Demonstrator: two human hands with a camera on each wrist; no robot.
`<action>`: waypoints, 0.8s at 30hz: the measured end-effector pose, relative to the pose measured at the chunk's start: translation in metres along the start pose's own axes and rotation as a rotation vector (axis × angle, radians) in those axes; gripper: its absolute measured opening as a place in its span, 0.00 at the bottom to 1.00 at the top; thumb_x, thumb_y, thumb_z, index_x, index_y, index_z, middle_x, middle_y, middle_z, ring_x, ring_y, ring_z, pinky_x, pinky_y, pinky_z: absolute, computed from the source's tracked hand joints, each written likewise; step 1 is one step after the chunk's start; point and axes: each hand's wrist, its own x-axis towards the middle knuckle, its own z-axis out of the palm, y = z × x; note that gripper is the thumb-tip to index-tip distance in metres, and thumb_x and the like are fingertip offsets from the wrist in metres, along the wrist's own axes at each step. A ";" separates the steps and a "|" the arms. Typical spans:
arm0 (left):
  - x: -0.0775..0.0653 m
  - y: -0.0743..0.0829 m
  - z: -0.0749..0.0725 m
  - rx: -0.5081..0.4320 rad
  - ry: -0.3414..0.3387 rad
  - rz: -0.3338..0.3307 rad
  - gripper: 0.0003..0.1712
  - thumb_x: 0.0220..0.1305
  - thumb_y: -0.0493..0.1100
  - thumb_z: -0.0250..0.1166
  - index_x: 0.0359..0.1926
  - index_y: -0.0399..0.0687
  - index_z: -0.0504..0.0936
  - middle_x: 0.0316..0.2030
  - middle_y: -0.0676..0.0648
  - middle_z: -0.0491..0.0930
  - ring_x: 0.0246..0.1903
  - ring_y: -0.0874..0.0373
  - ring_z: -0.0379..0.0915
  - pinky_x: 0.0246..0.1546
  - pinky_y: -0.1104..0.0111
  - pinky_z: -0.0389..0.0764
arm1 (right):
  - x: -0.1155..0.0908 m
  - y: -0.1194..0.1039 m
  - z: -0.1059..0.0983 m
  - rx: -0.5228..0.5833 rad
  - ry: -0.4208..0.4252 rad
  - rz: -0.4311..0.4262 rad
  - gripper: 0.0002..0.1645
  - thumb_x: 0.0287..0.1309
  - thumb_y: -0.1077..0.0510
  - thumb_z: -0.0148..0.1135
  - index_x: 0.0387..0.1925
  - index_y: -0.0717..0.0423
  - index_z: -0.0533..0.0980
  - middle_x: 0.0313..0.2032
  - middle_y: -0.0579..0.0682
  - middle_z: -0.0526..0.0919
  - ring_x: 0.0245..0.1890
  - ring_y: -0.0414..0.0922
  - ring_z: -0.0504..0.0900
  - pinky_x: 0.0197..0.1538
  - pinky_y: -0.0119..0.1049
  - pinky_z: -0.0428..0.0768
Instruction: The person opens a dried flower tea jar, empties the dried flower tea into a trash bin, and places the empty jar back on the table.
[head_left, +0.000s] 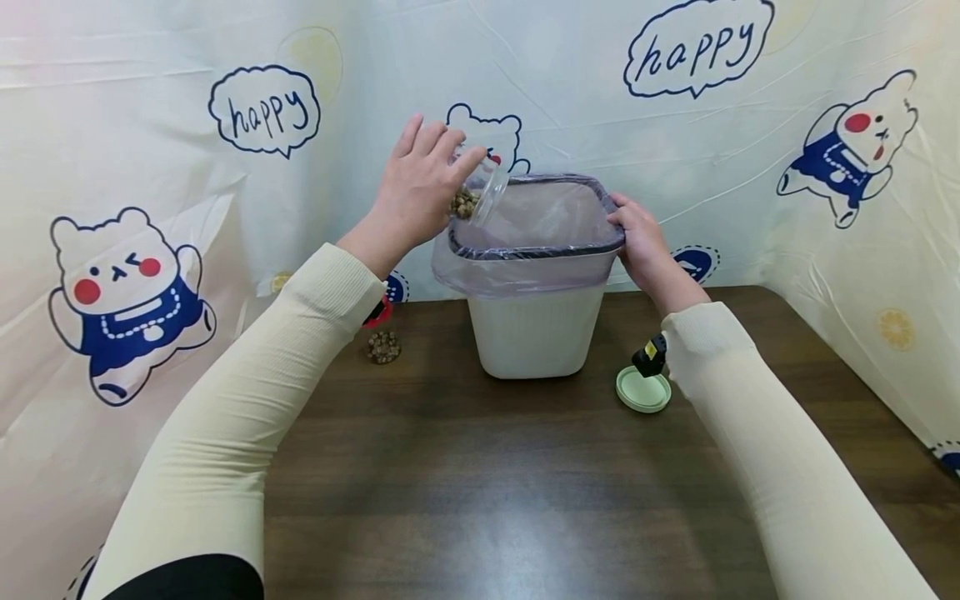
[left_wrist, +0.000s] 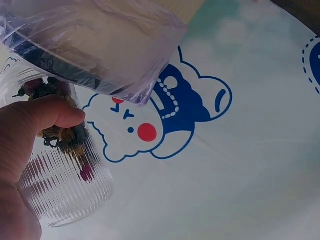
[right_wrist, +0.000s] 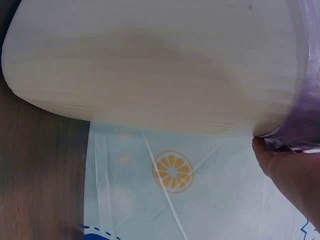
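My left hand (head_left: 423, 187) grips a clear ribbed jar (left_wrist: 75, 190) with dried flowers (left_wrist: 60, 135) inside. The jar is tipped sideways at the left rim of a white trash bin (head_left: 536, 333), its mouth facing the bin's opening. In the left wrist view the thumb lies across the jar's side, near the bagged rim. A thin purple trash bag (head_left: 517, 271) lines the bin and folds down over its outside. On the far right, my right hand (head_left: 641, 237) holds the bin's rim and the bag there, fingers curled over the edge.
A pale green round lid (head_left: 643, 390) lies on the brown wooden table (head_left: 480, 492), right of the bin. Left of the bin sits a small clump of brown dried pieces (head_left: 384, 347). Behind the table hangs a printed curtain (head_left: 375, 67) with cartoon bears.
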 end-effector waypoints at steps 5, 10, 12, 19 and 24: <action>0.000 0.000 -0.001 0.015 -0.014 0.005 0.37 0.55 0.33 0.66 0.67 0.48 0.66 0.64 0.37 0.64 0.65 0.41 0.54 0.70 0.52 0.34 | 0.000 0.000 -0.001 0.001 -0.001 0.000 0.32 0.70 0.63 0.39 0.74 0.56 0.55 0.72 0.54 0.56 0.59 0.43 0.64 0.55 0.30 0.67; -0.001 0.000 -0.002 0.027 -0.012 0.009 0.39 0.54 0.33 0.68 0.67 0.49 0.66 0.64 0.37 0.64 0.65 0.41 0.54 0.70 0.52 0.35 | -0.001 -0.001 -0.001 -0.004 -0.004 -0.002 0.32 0.70 0.62 0.38 0.74 0.57 0.54 0.72 0.54 0.56 0.60 0.43 0.64 0.57 0.31 0.67; -0.001 0.000 -0.002 0.033 -0.009 0.012 0.39 0.54 0.32 0.68 0.67 0.49 0.66 0.65 0.37 0.64 0.65 0.41 0.54 0.70 0.52 0.35 | -0.001 0.000 -0.001 -0.004 -0.004 -0.001 0.32 0.70 0.62 0.38 0.74 0.56 0.54 0.72 0.53 0.56 0.60 0.43 0.63 0.58 0.31 0.66; -0.001 0.000 -0.001 0.055 0.010 0.030 0.36 0.56 0.30 0.65 0.66 0.49 0.67 0.64 0.37 0.65 0.65 0.41 0.54 0.70 0.53 0.34 | -0.001 0.000 -0.001 -0.006 -0.001 -0.007 0.32 0.70 0.62 0.39 0.74 0.57 0.55 0.71 0.54 0.57 0.56 0.41 0.65 0.55 0.30 0.67; -0.001 0.000 0.001 0.059 0.032 0.048 0.33 0.58 0.28 0.61 0.65 0.49 0.68 0.63 0.37 0.65 0.64 0.41 0.55 0.70 0.53 0.34 | -0.002 0.000 -0.001 -0.013 -0.004 -0.004 0.32 0.70 0.62 0.39 0.74 0.56 0.54 0.72 0.53 0.56 0.59 0.42 0.64 0.57 0.31 0.66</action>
